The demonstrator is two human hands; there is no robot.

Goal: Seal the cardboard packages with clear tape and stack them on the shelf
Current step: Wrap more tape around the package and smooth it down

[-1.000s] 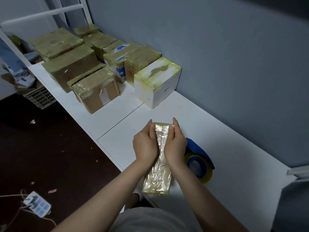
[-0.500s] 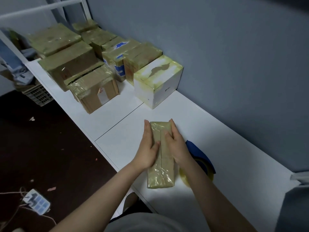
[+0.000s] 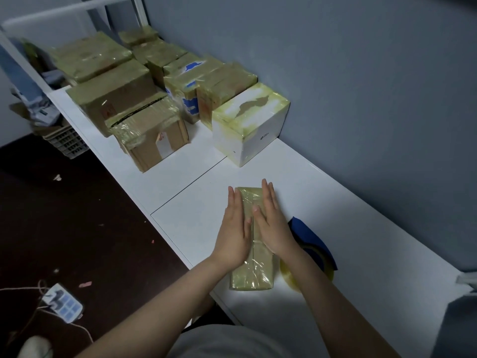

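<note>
- Both palms flat, fingers straight and close together: left hand [image 3: 233, 233] and right hand [image 3: 271, 226] press side by side on the taped package [image 3: 254, 277], lower centre of frame.
- Package lies flat on the white table [image 3: 361, 228].
- Blue tape dispenser [image 3: 309, 241] just right of it, partly behind the right wrist.
- Taped cardboard boxes [image 3: 116, 99] crowd the tabletop, upper left; white box [image 3: 247, 125] nearest, against the grey wall [image 3: 361, 73].
- Dark floor [image 3: 77, 215] at left; power strip [image 3: 63, 303], lower left.
</note>
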